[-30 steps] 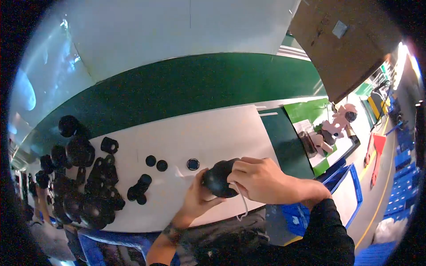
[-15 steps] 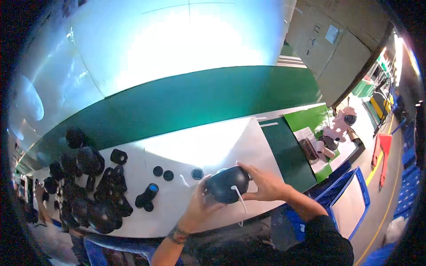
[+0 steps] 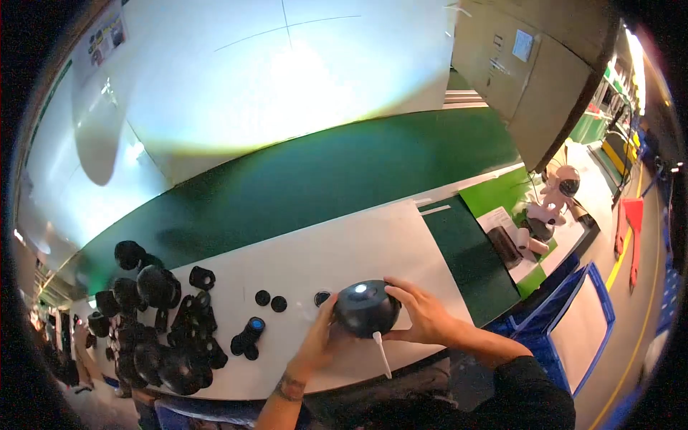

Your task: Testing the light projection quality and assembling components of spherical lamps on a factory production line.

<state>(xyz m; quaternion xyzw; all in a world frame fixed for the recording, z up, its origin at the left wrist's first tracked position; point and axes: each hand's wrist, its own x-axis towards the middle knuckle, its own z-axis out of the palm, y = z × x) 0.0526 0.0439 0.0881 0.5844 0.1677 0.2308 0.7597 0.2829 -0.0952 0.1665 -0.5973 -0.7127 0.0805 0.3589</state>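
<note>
A black rounded projector lamp sits between my two hands, just above the near edge of the white work surface. A bright lit spot shows on its upper side, and a white cable hangs from its lower front. Around its left side my left hand is closed. My right hand grips the right side, with the thumb low and the fingers over the top. A small dark disc lies just left of the lamp. Farther left are two black discs and a cluster of black round parts with a blue lens.
Black round housings and brackets are heaped at the left. A white board catches the light behind the green table. At right stand a cardboard box, a white astronaut-shaped figure and a blue crate.
The lamp has turned in my hands, so its lit spot now shows on top. The glare on the white work surface is gone, and the light on the board has shifted and dimmed.
</note>
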